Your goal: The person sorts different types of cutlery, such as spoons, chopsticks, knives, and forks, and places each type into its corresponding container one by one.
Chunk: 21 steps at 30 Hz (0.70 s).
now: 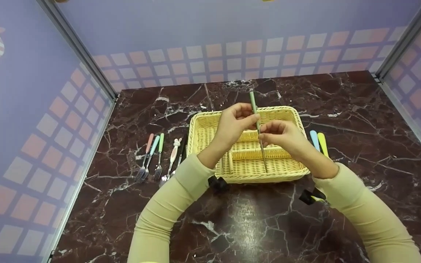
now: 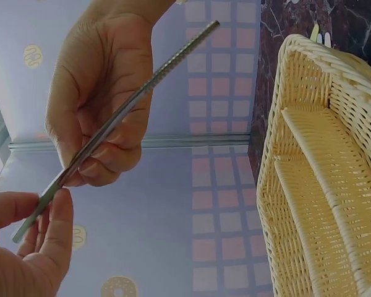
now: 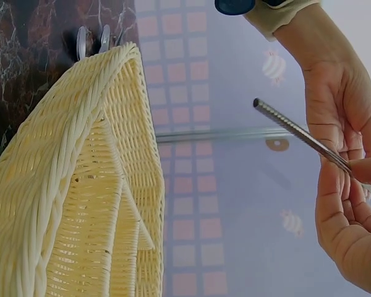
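Observation:
Above the wicker basket [image 1: 247, 179] both hands hold a slim metal chopstick [image 1: 262, 153] with a green handle; whether a second lies against it I cannot tell. My left hand [image 1: 234, 122] pinches the green handle between thumb and fingers. Lower down, my right hand [image 1: 283, 137] pinches the metal shaft. The chopstick slants, green end farther from me, and its ridged tip [image 2: 198, 40] shows in the left wrist view. In the right wrist view the tip points toward the basket's side, apart from it. Pale woven dividers [image 2: 321, 179] split the basket into compartments.
Left of the basket lie forks [image 1: 158, 171] with red, blue and green handles, and a rabbit-topped utensil [image 1: 174, 153]. A blue handle [image 1: 314, 139] and a yellow handle [image 1: 322, 142] lie at its right. Patterned panels [image 1: 232, 47] bound the dark marble table [image 1: 247, 219] on three sides.

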Available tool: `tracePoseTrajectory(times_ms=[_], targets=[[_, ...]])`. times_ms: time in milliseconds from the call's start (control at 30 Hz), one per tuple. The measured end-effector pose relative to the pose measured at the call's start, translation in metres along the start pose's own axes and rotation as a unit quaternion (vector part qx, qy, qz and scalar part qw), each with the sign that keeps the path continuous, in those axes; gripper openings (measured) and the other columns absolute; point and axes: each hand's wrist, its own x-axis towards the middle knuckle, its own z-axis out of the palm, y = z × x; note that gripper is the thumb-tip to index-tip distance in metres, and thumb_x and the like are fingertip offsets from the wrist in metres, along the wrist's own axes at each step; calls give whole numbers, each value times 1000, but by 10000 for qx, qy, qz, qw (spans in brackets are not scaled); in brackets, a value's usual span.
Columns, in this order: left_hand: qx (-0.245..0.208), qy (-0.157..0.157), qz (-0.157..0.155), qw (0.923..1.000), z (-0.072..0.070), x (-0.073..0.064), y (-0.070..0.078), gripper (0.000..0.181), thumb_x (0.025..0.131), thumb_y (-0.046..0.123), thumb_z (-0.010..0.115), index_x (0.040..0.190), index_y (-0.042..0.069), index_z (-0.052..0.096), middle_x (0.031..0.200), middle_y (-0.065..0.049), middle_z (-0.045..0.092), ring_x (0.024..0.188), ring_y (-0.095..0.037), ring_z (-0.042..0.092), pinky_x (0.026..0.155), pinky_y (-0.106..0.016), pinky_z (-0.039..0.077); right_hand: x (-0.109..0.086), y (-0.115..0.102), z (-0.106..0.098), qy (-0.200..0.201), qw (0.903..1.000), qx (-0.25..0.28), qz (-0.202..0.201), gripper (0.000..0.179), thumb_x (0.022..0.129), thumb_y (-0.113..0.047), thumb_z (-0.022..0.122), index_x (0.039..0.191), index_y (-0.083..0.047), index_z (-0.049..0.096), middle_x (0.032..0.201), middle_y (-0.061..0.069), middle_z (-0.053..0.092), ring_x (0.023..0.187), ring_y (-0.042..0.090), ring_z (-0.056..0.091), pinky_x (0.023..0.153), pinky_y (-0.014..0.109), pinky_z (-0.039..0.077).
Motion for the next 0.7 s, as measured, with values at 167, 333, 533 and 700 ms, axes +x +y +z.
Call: tracePoseTrajectory(times_ms=[167,333,533,700], targets=[[398,179,83,9990,-15,11,6,22,81,-5,62,102,-10,58,83,-12,62,66,-16,60,68,-30,55,-5,0,-12,176,9993,254,-228,11,83,-1,63,94,-3,62,82,1,64,71,11,63,72,25,53],[1333,238,-979,9859,-45,43,-5,24,80,-4,61,104,-9,59,80,-10,61,64,-18,60,62,-25,55,-10,1,-26,169,9977,405,-520,11,82,-2,65,92,-6,64,82,1,65,71,10,64,70,23,53],[3685,478,-2032,9059,-83,81,-80,9,73,-6,50,73,-3,58,66,-10,56,50,-18,61,53,-29,54,-13,3,-30,185,9996,-49,-214,17,83,3,61,90,-13,64,81,-1,66,73,11,64,73,25,53],[4796,460,-2007,8530,-104,99,-165,20,78,-6,43,82,1,61,80,-13,62,53,-19,52,45,-26,41,-16,4,-34,139,9998,-107,-117,17,84,4,59,90,-12,63,80,-2,65,73,11,64,73,26,53]])
